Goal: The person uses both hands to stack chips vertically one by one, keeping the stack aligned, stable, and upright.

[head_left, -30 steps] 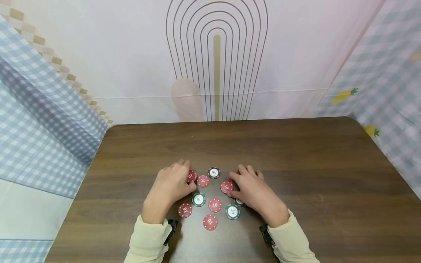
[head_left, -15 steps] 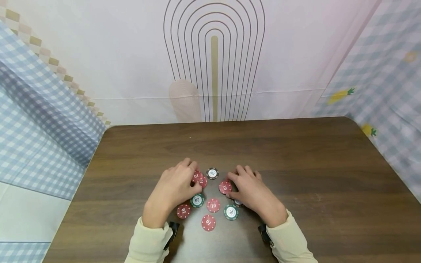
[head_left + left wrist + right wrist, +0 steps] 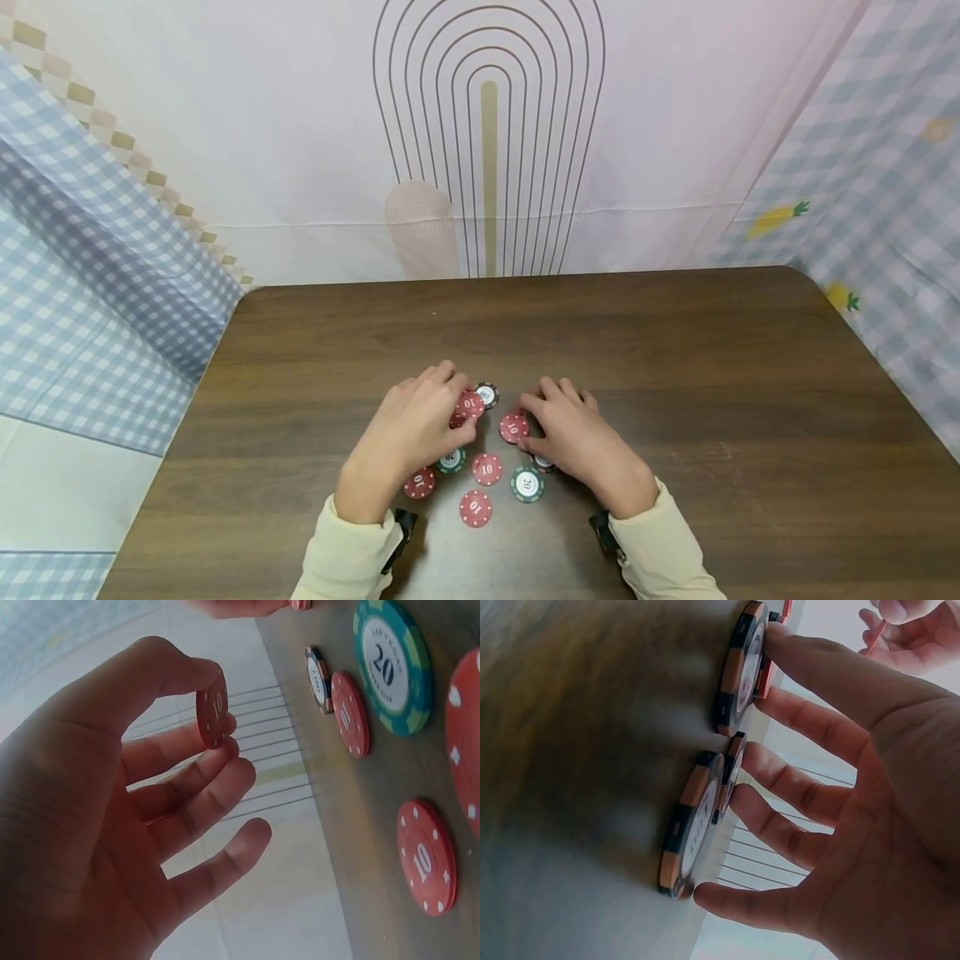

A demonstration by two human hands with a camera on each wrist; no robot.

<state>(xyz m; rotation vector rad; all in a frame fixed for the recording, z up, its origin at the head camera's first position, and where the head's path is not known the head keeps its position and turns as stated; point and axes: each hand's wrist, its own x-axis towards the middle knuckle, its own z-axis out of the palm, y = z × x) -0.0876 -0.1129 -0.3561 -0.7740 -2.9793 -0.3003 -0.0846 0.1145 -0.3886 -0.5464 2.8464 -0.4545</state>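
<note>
My left hand (image 3: 447,410) pinches a red "10" chip (image 3: 470,405) between thumb and forefinger, raised off the table just left of a black chip (image 3: 488,392). The left wrist view shows that held chip (image 3: 213,707) on edge, with a green "20" chip (image 3: 391,664) and more red chips (image 3: 427,855) lying flat. My right hand (image 3: 534,429) lies with its fingers spread, fingertips touching another red "10" chip (image 3: 513,428). A dark chip (image 3: 543,462) is half hidden under its palm. In the right wrist view the straight fingers (image 3: 802,787) rest against chips (image 3: 691,825).
Several chips lie between my wrists: a green "20" (image 3: 527,483), red ones (image 3: 487,469) (image 3: 476,507) (image 3: 419,482), and a green one (image 3: 452,459) partly under the left hand. The brown table (image 3: 675,358) is walled by cloth backdrops behind and at both sides.
My left hand picked up a red "10" chip and carried it right, toward the black chip. The right hand stayed on its red chip.
</note>
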